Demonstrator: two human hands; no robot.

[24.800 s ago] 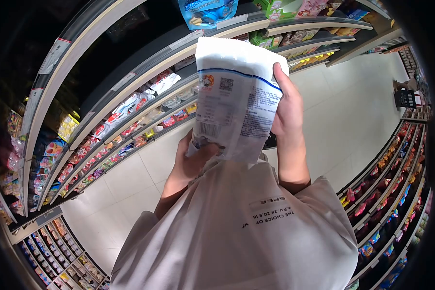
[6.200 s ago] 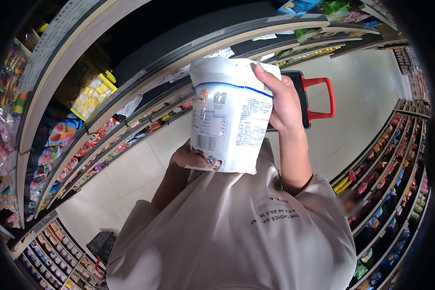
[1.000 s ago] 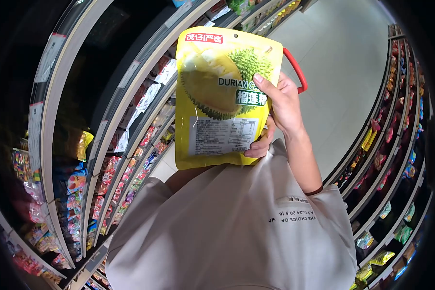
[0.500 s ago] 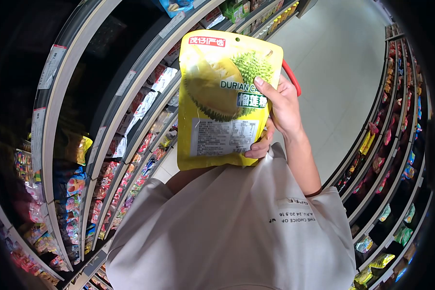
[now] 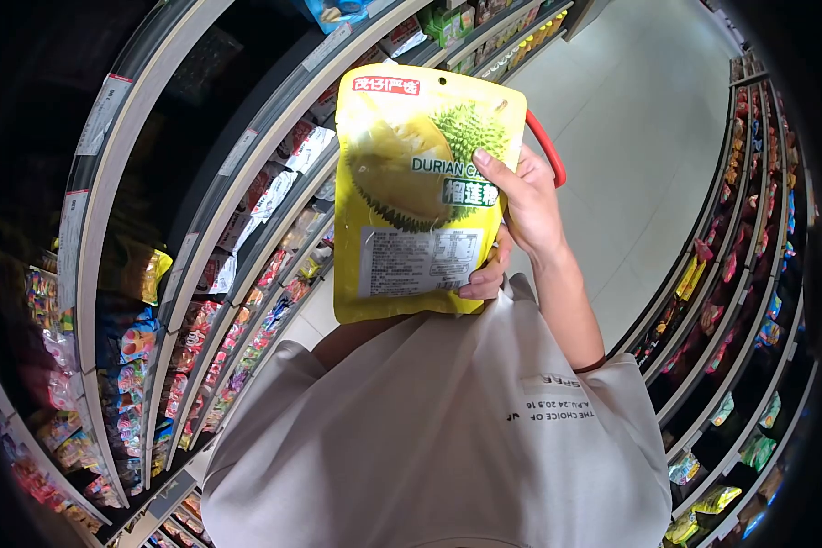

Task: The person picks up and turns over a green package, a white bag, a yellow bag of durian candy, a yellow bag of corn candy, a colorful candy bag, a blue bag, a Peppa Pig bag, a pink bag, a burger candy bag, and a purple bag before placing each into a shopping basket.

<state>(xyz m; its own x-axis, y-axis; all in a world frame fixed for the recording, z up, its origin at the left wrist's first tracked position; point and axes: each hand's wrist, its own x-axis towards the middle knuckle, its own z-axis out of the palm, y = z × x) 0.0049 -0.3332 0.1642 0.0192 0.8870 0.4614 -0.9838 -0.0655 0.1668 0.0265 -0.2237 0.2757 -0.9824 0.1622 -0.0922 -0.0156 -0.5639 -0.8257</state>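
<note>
The yellow pouch (image 5: pixel 420 201) extends leftward from right hand (image 5: pixel 532 203).

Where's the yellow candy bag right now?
In the head view, the yellow bag is in the upper middle, above the pale shirt, with the right hand on its right edge and the left hand at its lower right.

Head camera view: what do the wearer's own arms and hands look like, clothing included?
The right hand and the visible fingers of the left hand wear no gloves; most of the left hand is hidden. No watch shows on the right wrist. The loose, pale grey shirt has short sleeves and small dark lettering on the front.
</note>
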